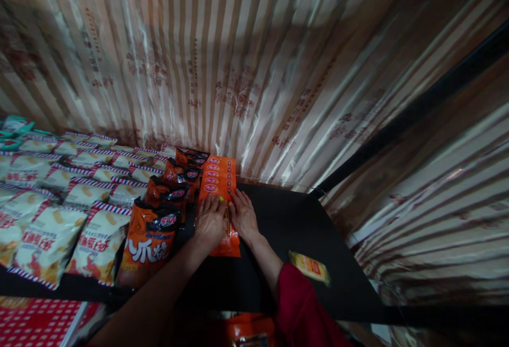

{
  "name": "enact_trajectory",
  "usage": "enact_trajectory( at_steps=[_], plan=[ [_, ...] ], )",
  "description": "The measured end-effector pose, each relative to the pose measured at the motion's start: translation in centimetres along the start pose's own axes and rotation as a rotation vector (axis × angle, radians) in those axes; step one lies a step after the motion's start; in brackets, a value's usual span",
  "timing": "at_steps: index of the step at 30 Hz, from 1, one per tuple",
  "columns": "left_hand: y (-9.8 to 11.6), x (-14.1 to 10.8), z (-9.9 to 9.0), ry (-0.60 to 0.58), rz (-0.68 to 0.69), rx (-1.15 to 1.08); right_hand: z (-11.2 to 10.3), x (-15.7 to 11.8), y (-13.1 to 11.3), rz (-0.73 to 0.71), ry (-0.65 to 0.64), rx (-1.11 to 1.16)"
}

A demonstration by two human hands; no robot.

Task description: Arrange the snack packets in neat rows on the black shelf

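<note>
A column of overlapping flat orange packets lies on the black table, right of the dark orange snack bags. My left hand rests on the left side of the lower packets, its fingers pointing away from me and spread a little. Along their right edge lies my right hand, also flat with its fingers apart. Neither hand is closed round anything. Part of the packets is hidden beneath the hands.
Rows of white snack bags cover the left of the black table. A small yellow packet lies at the right. Striped curtain hangs behind, with a black pole slanting across. Red checked material shows lower left.
</note>
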State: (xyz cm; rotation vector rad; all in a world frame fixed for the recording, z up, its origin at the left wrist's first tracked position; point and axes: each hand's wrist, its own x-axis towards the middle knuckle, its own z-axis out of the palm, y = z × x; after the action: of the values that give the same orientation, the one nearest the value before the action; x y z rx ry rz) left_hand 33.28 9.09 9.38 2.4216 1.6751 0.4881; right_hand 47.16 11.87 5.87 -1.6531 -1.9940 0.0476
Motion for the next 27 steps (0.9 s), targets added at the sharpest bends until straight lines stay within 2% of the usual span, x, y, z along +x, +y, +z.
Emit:
enact_trajectory(
  at_steps=[16, 27],
  plan=[
    [0.09, -0.25, 0.22, 0.013, 0.003, -0.016, 0.09, 0.01, 0.38, 0.069, 0.041, 0.131],
    [0.36, -0.38, 0.09, -0.012, -0.005, -0.005, 0.08, -0.12, 0.36, 0.084, 0.0, 0.116]
  ],
)
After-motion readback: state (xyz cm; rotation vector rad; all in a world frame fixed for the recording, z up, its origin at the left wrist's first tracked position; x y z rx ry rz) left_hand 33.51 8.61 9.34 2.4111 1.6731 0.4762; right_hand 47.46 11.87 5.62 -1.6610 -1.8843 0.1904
